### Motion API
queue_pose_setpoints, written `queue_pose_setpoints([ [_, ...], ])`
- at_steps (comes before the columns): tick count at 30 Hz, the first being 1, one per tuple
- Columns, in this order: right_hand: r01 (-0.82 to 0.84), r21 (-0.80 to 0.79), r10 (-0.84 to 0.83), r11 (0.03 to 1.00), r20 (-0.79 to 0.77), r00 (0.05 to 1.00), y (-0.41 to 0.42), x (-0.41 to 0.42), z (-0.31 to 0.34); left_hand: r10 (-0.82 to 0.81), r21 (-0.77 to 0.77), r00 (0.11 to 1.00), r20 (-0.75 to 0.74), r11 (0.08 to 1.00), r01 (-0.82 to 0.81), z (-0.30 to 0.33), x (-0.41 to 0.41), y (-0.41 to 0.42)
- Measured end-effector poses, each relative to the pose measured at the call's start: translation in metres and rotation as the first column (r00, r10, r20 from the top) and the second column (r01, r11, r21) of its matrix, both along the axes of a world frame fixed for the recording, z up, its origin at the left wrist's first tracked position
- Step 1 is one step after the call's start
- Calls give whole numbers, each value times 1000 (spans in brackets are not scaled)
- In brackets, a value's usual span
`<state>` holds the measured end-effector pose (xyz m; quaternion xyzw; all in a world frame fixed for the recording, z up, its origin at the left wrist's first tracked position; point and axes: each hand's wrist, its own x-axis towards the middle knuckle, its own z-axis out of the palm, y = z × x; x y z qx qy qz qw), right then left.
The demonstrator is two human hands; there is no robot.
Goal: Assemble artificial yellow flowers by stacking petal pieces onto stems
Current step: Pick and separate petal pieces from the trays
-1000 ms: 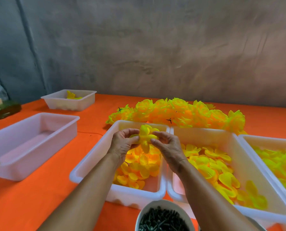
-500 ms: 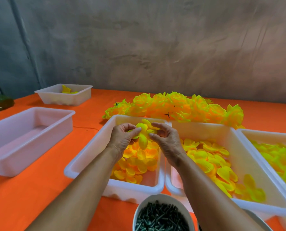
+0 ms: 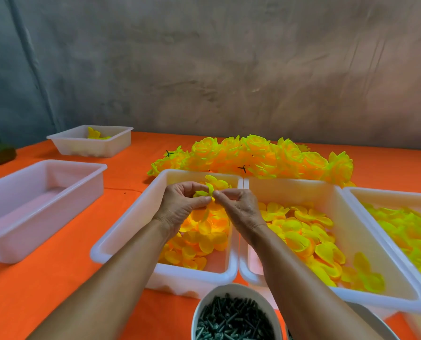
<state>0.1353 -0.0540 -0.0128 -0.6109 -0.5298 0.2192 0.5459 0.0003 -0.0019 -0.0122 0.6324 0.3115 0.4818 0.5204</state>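
My left hand (image 3: 183, 204) and my right hand (image 3: 238, 207) meet fingertip to fingertip over the middle white tray (image 3: 121, 231), both pinching a small yellow petal piece (image 3: 208, 191). Any stem within the piece is hidden by my fingers. Loose yellow-orange petals (image 3: 199, 241) fill that tray beneath my hands. A white bowl (image 3: 205, 301) of dark green stems (image 3: 231, 320) stands at the near edge. Finished yellow flowers (image 3: 260, 155) lie in a heap behind the trays.
To the right stand a tray of larger petals (image 3: 309, 239) and another tray (image 3: 408, 227) at the frame edge. An empty white tray (image 3: 15, 231) sits left, a smaller one (image 3: 91, 146) at back left. The orange table (image 3: 45, 290) meets a grey wall.
My hands have closed together on the petal piece; the fingertips that stood slightly apart now touch. The view shifted slightly.
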Motion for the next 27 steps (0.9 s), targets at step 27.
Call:
queue_pose_setpoints([
  [27, 14, 128, 24, 992, -291, 957, -1, 2, 1, 140, 67, 975, -171, 989, -130, -2, 3, -2],
])
